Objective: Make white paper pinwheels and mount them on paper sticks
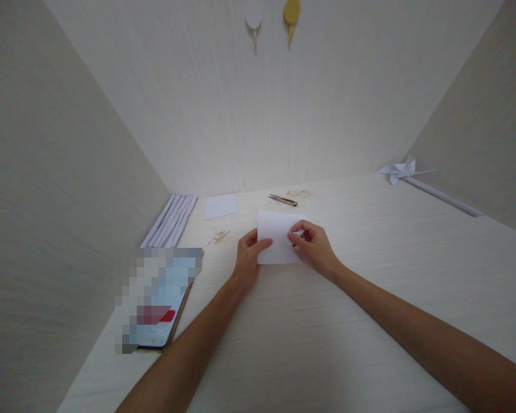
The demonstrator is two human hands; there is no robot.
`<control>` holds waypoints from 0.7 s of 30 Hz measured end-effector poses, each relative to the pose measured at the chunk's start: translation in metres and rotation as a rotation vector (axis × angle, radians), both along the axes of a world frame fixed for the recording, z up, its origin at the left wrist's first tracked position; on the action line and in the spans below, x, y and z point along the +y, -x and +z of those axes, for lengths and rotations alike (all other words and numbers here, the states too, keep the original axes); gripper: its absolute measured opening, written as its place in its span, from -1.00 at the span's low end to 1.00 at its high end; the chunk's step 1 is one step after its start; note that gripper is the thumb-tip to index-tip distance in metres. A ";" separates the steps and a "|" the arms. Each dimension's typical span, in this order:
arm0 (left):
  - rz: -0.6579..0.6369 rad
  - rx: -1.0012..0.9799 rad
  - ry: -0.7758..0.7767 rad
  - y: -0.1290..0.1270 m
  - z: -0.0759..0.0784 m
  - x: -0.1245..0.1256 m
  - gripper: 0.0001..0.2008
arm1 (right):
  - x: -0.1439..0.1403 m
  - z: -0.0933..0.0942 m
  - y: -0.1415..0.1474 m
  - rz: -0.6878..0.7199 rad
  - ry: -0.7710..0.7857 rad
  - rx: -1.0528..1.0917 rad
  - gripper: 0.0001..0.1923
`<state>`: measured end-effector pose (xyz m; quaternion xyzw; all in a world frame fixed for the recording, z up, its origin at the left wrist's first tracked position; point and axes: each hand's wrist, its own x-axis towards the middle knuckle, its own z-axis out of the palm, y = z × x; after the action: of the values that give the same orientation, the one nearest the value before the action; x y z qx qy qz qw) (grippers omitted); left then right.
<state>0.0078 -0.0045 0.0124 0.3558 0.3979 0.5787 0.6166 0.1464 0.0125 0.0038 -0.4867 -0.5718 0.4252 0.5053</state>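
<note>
A small white sheet of paper [276,235] lies on the pale wooden desk [370,287] in front of me. My left hand [247,258] holds its left edge with the thumb laid on top. My right hand [313,245] pinches the right edge between thumb and fingers. The sheet looks folded, with its near edge flat on the desk.
A phone [163,298] lies at the left. Several rolled white paper sticks [172,221] lean by the left wall. Another white sheet [221,206], small snips [282,199] and scraps lie further back. A paper pinwheel [402,170] on a stick rests at the right wall. Two hooks [273,14] hang above.
</note>
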 end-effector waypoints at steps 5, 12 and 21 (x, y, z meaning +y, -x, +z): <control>0.085 0.180 0.039 -0.003 0.001 -0.002 -0.75 | -0.003 0.001 0.000 0.030 -0.096 -0.102 -0.93; 0.113 0.288 0.012 -0.001 -0.005 0.001 -0.74 | -0.004 0.003 0.000 0.069 -0.189 -0.144 -0.95; 0.142 0.296 0.014 -0.004 -0.006 0.000 -0.70 | -0.004 0.001 0.001 0.072 -0.273 -0.158 -0.96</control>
<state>0.0119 -0.0044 0.0064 0.4038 0.5125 0.5592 0.5114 0.1458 0.0084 0.0047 -0.4246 -0.6794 0.3218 0.5046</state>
